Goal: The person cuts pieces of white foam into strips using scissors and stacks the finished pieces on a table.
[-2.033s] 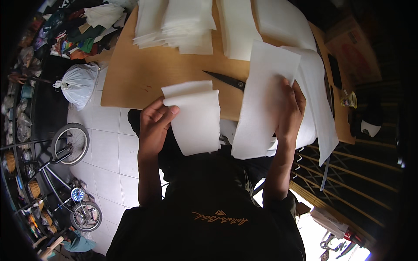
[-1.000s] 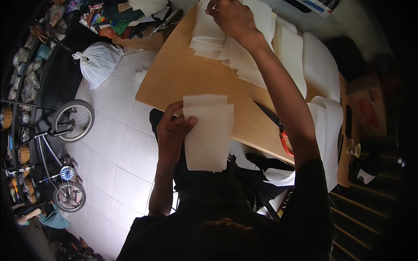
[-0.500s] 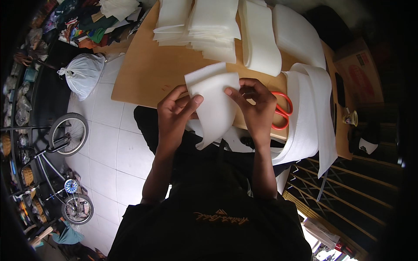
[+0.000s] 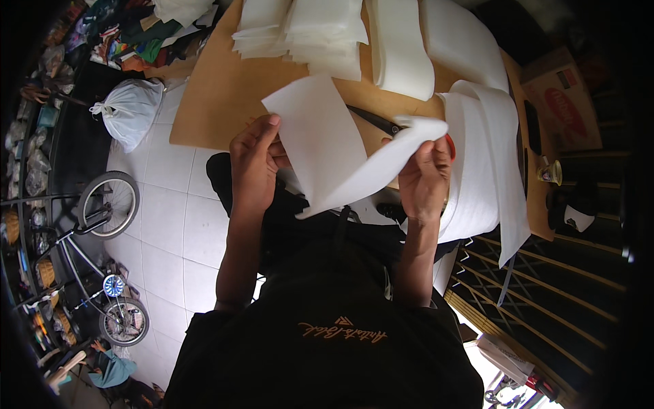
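Both hands hold a thin white foam sheet (image 4: 320, 129), spread and creased into a V above the table's near edge. My left hand (image 4: 256, 163) pinches its left edge between thumb and fingers. My right hand (image 4: 425, 178) is closed on the other end, which curls over near the fingertips. Behind the sheet lie scissors (image 4: 375, 121); a dark blade and a bit of red handle show, the rest hidden by the sheet and my right hand. Right of that hand, a long white foam strip (image 4: 482, 163) drapes over the table edge.
On the wooden table (image 4: 204, 109) lie stacked foam pieces (image 4: 323, 31), a folded foam length (image 4: 402, 54) and a larger foam pile (image 4: 463, 41). A cardboard box (image 4: 562, 102) and a small cup (image 4: 549, 172) are at the right. A tied white bag (image 4: 129, 109) and bicycle (image 4: 82, 252) stand left.
My hands have moved apart, opening out the folded foam sheet. The right hand went right, in front of the scissors' handles; the left shifted slightly left.
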`<state>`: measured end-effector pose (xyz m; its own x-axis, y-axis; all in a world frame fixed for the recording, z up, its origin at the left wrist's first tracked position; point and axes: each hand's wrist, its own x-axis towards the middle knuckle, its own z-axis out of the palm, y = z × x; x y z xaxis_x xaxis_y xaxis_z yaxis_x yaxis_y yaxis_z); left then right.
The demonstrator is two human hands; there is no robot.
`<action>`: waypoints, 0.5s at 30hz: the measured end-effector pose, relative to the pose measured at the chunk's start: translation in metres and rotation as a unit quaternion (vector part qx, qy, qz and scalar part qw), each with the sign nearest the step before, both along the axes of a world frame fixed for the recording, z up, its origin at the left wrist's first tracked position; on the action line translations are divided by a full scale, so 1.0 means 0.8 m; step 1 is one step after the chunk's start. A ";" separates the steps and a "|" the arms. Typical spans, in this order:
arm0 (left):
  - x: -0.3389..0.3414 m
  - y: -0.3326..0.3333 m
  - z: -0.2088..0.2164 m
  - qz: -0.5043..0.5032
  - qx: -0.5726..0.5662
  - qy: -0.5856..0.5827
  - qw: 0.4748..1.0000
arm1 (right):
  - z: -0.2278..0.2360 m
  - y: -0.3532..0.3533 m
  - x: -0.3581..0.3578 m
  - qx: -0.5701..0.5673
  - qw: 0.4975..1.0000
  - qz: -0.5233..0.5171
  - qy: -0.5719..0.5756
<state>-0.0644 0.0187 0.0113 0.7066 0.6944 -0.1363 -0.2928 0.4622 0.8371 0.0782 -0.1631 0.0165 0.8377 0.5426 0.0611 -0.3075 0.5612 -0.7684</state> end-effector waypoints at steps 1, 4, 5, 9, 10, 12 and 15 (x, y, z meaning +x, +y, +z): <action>-0.001 0.005 -0.002 0.013 0.010 0.003 1.000 | 0.002 -0.006 0.004 0.013 0.999 -0.032 0.022; -0.004 0.019 -0.007 0.052 0.019 0.014 0.998 | 0.008 -0.037 0.012 0.134 0.991 -0.009 -0.014; -0.006 0.027 -0.011 0.058 0.022 0.010 0.998 | 0.008 -0.047 0.015 0.193 0.981 -0.002 0.004; -0.014 0.052 -0.001 0.094 0.054 0.022 0.994 | 0.012 -0.078 0.034 0.259 0.961 0.096 -0.013; -0.013 0.060 0.005 0.105 0.068 0.029 0.992 | 0.007 -0.088 0.036 0.251 0.963 0.096 0.010; -0.015 0.094 0.013 0.114 0.111 0.030 0.987 | 0.007 -0.086 0.034 0.169 0.984 -0.022 0.048; 0.001 0.159 0.038 0.101 0.150 0.007 0.983 | 0.015 -0.073 0.026 0.072 0.994 -0.053 0.068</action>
<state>-0.0636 0.1458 0.0416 0.5489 0.8313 0.0875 -0.3404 0.1266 0.9317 0.0988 -0.2213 0.0287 0.8959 0.4440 0.0140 -0.3360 0.6977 -0.6327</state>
